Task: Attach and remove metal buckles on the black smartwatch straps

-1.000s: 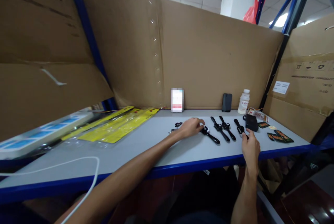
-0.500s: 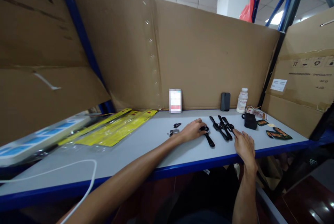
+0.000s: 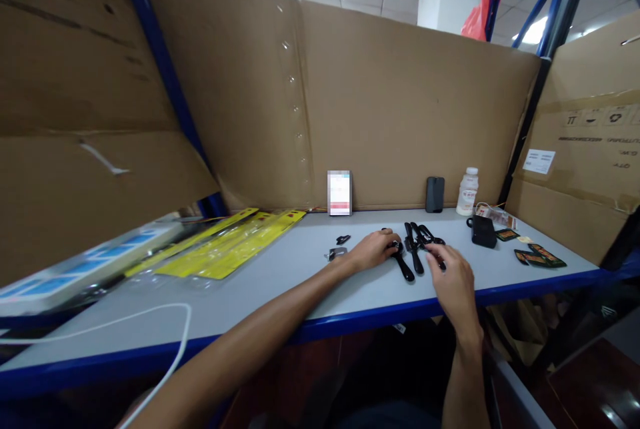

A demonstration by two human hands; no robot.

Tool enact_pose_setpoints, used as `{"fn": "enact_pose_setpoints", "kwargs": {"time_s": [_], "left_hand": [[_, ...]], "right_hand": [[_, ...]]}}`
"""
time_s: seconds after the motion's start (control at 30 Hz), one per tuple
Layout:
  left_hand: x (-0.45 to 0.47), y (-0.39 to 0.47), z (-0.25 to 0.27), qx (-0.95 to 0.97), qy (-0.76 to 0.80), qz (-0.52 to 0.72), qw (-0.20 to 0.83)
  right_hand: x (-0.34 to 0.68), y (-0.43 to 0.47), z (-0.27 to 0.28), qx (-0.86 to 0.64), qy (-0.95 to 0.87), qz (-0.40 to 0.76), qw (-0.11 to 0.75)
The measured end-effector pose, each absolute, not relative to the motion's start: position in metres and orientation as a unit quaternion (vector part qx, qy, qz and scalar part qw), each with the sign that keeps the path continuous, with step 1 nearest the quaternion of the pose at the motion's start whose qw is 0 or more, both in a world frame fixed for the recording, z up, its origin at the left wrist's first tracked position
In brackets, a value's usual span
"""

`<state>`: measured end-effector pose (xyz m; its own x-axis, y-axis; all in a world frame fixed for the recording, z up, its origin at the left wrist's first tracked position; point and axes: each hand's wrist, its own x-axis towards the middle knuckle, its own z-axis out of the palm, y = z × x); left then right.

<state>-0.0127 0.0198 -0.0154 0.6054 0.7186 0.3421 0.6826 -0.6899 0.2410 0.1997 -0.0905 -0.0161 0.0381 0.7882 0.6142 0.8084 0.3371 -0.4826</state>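
Several black watches [image 3: 416,247] lie bunched together on the grey table [image 3: 280,282], straps pointing toward me. My left hand [image 3: 373,250] rests on the table with its fingers closed over the head of the leftmost black watch [image 3: 401,264]. My right hand [image 3: 451,280] sits just right of the bunch, fingers curled down over the strap ends of the other watches. A small silver piece [image 3: 334,254] and a small black piece [image 3: 343,239] lie just left of my left hand.
Yellow packets [image 3: 235,246] and blue-white packs [image 3: 75,268] lie at the left, and a white cable [image 3: 173,332] hangs over the blue front edge. A card [image 3: 339,192], dark phone [image 3: 435,194], white bottle [image 3: 467,191], black box [image 3: 483,231] and small dark cards [image 3: 540,256] stand right. Cardboard walls surround the table.
My right hand moved left from beside the black box and pushed the spread-out watches together toward my left hand. My left hand stayed on the leftmost watch.
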Motion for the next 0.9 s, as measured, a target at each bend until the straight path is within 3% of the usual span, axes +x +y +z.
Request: {"fn": "enact_pose_setpoints", "kwargs": {"time_s": [0.3,0.6,0.9], "left_hand": [[-0.021,0.013,0.0,0.914,0.378,0.146,-0.03],[-0.016,0.017,-0.01,0.899,0.378,0.211,0.057],[-0.017,0.023,-0.011,0.891,0.406,0.202,-0.014]], "right_hand": [[0.163,-0.088,-0.018,-0.582,-0.76,0.019,0.288],[0.162,-0.077,-0.021,-0.569,-0.772,0.024,0.284],[0.165,-0.073,-0.022,-0.556,-0.779,0.054,0.285]]}}
